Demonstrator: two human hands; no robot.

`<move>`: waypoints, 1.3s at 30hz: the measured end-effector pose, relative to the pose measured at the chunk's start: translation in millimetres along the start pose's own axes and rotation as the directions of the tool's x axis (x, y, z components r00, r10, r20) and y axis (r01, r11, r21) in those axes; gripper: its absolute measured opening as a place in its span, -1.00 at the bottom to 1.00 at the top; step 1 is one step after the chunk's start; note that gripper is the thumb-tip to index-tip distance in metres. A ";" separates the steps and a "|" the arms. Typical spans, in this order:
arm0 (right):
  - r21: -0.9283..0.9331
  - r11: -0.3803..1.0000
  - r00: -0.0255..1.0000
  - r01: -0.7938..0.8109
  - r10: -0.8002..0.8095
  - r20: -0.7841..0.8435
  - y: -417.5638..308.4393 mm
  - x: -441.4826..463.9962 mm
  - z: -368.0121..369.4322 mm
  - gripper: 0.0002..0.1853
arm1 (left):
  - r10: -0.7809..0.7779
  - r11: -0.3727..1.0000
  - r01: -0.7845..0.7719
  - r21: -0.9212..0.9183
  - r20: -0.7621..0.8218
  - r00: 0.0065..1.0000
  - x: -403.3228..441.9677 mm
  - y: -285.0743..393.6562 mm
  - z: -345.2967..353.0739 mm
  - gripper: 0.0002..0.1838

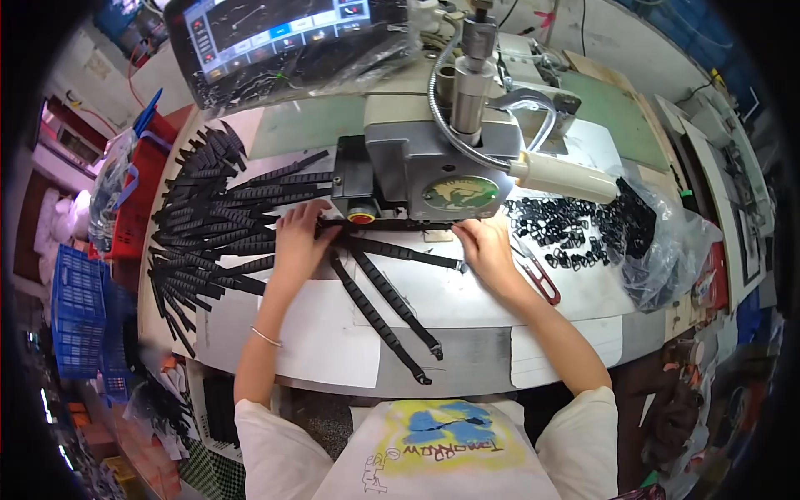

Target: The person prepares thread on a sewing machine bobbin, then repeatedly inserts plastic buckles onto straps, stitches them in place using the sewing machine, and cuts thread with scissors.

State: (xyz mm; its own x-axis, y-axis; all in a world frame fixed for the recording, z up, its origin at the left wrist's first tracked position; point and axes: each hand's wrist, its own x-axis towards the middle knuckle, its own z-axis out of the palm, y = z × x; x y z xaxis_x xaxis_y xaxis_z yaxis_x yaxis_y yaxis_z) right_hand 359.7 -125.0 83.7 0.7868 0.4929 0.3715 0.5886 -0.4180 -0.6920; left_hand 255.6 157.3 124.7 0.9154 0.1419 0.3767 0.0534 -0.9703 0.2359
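Note:
A black strap (400,225) runs left to right beneath the head of the sewing machine (442,167). My left hand (304,237) grips its left part, fingers closed beside the machine's dark front block. At the right end of the strap, my right hand (486,250) pinches it between thumb and fingers. Several other ribbed straps (387,296) fan out below, with small black fittings at their ends. A large pile of similar straps (208,200) lies to the left of my left hand. What sits directly under the machine's needle area is hidden.
Many small black buckles (567,229) are scattered at the right, beside a clear plastic bag (667,258). Red-handled snips (542,279) lie near my right forearm. A touchscreen (283,37) stands at the back left. Blue baskets (79,308) are at the far left.

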 end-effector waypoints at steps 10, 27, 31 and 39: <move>-0.013 0.996 0.980 0.090 -0.087 0.178 2.7 9.1 -19.6 -0.83 | -0.134 0.970 0.125 -0.207 -0.031 0.991 8.7 -17.3 3.6 -0.78; 0.236 0.924 0.952 0.301 -0.306 -0.013 -102.5 -21.1 -26.4 -0.76 | 0.231 0.649 0.109 -0.753 0.331 0.915 -16.1 84.6 -65.8 -0.48; 0.286 0.889 0.912 0.357 -0.398 0.096 -96.9 -23.8 -31.1 -0.79 | 0.215 0.370 0.263 -0.891 0.358 0.909 -16.3 101.3 -60.4 -0.41; 0.419 0.902 0.989 0.103 -0.138 0.054 -101.4 -40.4 -35.2 -0.89 | 0.080 0.114 0.431 -0.895 0.441 0.894 -27.2 109.6 -41.0 -0.41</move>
State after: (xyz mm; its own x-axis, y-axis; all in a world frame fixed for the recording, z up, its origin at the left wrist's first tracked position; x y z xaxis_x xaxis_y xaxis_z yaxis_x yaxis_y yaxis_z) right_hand 274.8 -129.4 160.6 0.6865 0.5867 0.4295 0.5341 -0.0062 -0.8454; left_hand 220.2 55.2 177.1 0.9985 -0.0370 -0.0396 0.0440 0.1259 0.9911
